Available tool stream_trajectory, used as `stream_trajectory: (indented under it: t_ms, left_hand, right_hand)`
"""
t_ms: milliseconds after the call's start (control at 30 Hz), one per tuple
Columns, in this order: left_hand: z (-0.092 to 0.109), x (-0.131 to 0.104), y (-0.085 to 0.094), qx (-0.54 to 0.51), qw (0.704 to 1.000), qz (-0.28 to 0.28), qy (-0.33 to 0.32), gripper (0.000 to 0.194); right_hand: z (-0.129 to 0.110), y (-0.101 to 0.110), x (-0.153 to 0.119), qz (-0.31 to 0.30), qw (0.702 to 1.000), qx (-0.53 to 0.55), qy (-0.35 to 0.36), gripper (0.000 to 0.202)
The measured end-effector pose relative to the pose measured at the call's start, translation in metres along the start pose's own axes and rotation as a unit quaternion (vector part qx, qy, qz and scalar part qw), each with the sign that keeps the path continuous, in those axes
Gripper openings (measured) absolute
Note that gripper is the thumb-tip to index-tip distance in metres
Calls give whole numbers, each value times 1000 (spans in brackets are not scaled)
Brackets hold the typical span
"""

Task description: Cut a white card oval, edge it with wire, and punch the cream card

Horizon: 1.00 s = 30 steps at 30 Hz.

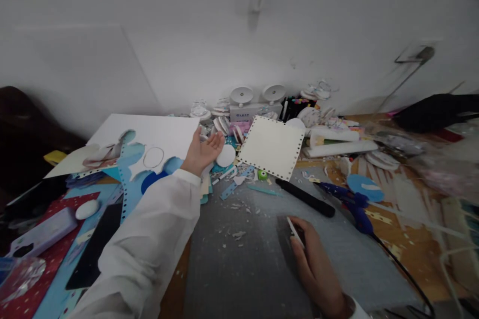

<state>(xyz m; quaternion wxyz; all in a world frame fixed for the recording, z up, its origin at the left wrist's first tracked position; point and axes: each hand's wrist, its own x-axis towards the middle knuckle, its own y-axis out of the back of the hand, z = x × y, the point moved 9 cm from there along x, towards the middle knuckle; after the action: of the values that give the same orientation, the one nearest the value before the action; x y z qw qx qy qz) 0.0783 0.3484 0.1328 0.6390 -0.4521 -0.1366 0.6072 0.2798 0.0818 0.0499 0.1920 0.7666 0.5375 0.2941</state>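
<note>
My left hand (204,152) reaches out with its palm up and fingers stretched, holding nothing. Just beside its fingers is a flat white disc (226,156); whether they touch I cannot tell. Low over the grey cutting mat (232,269), my right hand (318,266) pinches a thin white piece (295,232), seen nearly edge-on between thumb and fingers. A cream square sheet with a punched edge (272,147) lies at the back of the mat. In front of it are a black-handled tool (307,198) and a small green one-eyed figure (262,174).
A blue glue gun (352,203) with its black cord lies to the right. White paper rolls (337,145) and wound spools (220,124) crowd the wall. Cut blue paper (130,154), a lilac phone-like case (45,232) and a black slab (95,249) lie on the left. Paper scraps (238,234) litter the mat.
</note>
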Motion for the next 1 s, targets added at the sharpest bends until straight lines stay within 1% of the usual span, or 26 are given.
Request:
stream_trajectory:
  t_ms: [67,133,200,267,300,333,367,400,433,467,500,533,567,600,633,667,700,767,800,833,867,900,933,1000]
  left_hand:
    - [-6,-11,-1,25,999,-25,27,26]
    - [-4,-35,4,51,997,-47,27,20]
    - [5,-70,15,85,994,-62,15,19]
    - [17,-111,32,141,987,-76,-5,14]
    - [23,-134,39,259,960,-98,-32,12]
    - [31,-155,50,367,922,-102,-67,11]
    - [36,-174,66,465,876,-89,-86,14]
    - [37,-190,84,548,829,-73,-88,15]
    - [39,-204,105,606,788,-54,-91,18]
    - [41,-215,126,649,754,-27,-100,21]
    - [47,-224,147,682,721,18,-122,23]
    - [50,-231,167,711,688,55,-134,25]
    - [53,-237,183,732,659,82,-152,26]
    - [59,-242,193,745,632,107,-186,27]
    - [60,-244,202,761,607,113,-197,29]
    - [64,-245,207,775,580,123,-220,31]
    - [71,-247,209,788,546,143,-246,34]
    - [89,-248,213,814,457,208,-291,43]
    - [99,-248,216,825,413,246,-298,49]
    - [107,-245,222,836,375,282,-286,54]
    - [113,-239,229,846,354,298,-265,59]
    - [117,-232,237,851,352,304,-243,62]
    - [120,-226,246,850,369,302,-224,65]
    - [126,-218,259,831,421,300,-207,66]
  right_hand:
    - [-1,-1,-1,-4,1000,-6,8,36]
    - [-1,-2,-1,-5,1000,-14,15,35]
    - [-1,-3,-1,-9,999,-26,22,35]
    - [-1,-4,-1,-11,999,-41,30,35]
    - [-1,-4,-1,-12,998,-48,33,35]
    - [-1,-4,-1,-14,998,-54,37,35]
    - [-1,-5,-1,-16,997,-59,40,34]
    - [0,-5,-1,-18,997,-64,43,34]
    - [0,-5,-1,-21,996,-68,46,34]
    - [1,-6,-1,-22,996,-73,50,34]
    - [1,-6,-1,-23,995,-78,54,34]
    - [1,-6,-1,-25,995,-83,58,34]
    - [1,-6,-2,-26,994,-89,62,35]
    - [1,-6,-2,-27,993,-94,65,35]
    - [1,-6,-2,-28,992,-99,69,35]
    - [1,-5,-2,-28,992,-103,72,35]
    - [2,-5,-2,-28,991,-106,75,35]
    - [2,-4,-3,-25,991,-110,77,36]
    - [2,-4,-3,-25,990,-112,77,36]
    - [2,-4,-4,-24,990,-113,78,36]
    - [2,-3,-4,-24,990,-115,78,36]
    - [2,-3,-4,-25,990,-116,77,36]
    - [2,-3,-4,-26,990,-117,76,36]
    - [1,-3,-3,-25,990,-117,72,37]
